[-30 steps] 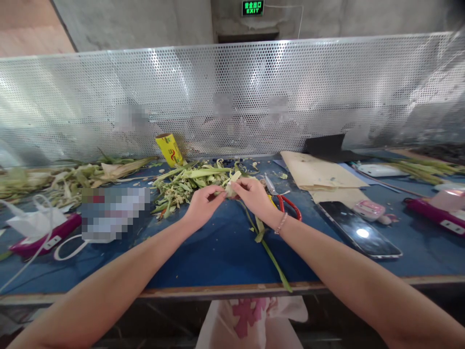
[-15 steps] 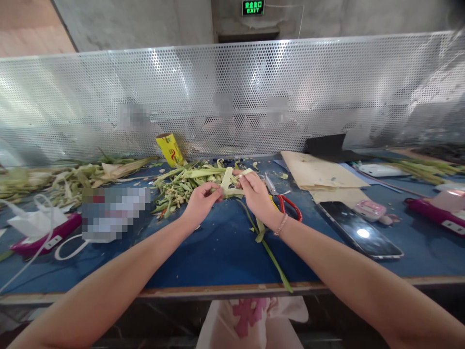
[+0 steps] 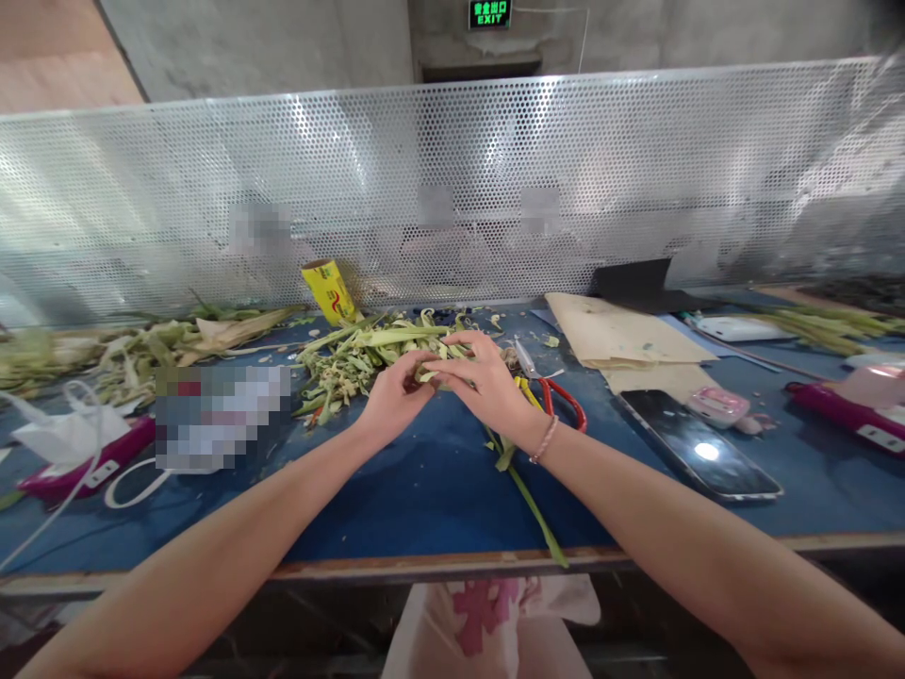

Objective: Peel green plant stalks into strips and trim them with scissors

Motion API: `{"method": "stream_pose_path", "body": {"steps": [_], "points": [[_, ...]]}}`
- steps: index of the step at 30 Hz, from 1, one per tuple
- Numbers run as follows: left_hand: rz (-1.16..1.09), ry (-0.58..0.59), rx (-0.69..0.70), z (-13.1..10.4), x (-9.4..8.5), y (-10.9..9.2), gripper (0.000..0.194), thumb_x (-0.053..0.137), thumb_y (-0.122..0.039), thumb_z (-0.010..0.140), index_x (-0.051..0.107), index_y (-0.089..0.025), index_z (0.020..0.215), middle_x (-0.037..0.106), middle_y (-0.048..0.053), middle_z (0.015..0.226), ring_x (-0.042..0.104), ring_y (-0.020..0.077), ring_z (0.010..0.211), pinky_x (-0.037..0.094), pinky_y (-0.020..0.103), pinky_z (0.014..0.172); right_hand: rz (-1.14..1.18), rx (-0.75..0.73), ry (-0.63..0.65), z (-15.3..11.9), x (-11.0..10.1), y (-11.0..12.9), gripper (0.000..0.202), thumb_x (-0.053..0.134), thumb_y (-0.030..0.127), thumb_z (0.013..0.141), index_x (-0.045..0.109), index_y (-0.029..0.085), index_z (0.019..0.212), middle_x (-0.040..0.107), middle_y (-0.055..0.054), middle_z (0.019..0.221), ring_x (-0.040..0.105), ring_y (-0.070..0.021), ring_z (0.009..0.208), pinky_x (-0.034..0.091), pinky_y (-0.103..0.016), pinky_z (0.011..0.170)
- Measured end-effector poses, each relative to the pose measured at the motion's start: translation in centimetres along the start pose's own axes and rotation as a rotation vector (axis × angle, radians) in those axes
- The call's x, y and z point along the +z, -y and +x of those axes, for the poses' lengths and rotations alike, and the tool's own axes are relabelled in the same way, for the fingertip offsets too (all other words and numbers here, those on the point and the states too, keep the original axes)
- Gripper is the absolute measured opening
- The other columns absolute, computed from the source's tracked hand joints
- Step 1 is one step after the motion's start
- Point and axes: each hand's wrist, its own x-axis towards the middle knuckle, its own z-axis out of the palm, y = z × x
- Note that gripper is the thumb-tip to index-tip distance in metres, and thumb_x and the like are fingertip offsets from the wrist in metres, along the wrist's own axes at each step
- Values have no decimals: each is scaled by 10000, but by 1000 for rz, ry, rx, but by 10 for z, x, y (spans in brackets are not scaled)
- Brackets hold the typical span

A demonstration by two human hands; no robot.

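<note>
My left hand [image 3: 396,391] is closed, its thumb and fingertips pinching a pale green leaf strip [image 3: 427,376] that is mostly hidden by the fingers. From the right, my right hand [image 3: 491,385] reaches over with bent fingers, and its fingertips meet the left ones at the strip. Just behind both hands lies a heap of green leaf scraps [image 3: 339,368]. Red-handled scissors [image 3: 566,401] rest beside my right wrist, partly covered. A long green stalk [image 3: 534,509] runs from under that hand toward the table's front edge.
A yellow tube [image 3: 330,292] leans at the back near a perforated metal screen [image 3: 452,170]. To the right are brown paper [image 3: 622,330], a phone [image 3: 699,443] and a pink case [image 3: 719,406]. Magenta power strips [image 3: 91,462] and cables lie at the left and far right.
My hands have come together, and my right hand has shifted left over the fingers of my left. The strip, spread flat between them before, is now mostly covered.
</note>
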Motion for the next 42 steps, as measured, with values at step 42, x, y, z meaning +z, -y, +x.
{"method": "stream_pose_path", "body": {"steps": [42], "points": [[-502,-57,-206,-4,9,-4,250,621,-363,647,526,-160,759,588,-15,683,558,85,604,482,241,624,21,187,99,0,5,-1,144,475,225,815,613,200,846,468,-27,777,476,-132,728,410,-268,684]]}}
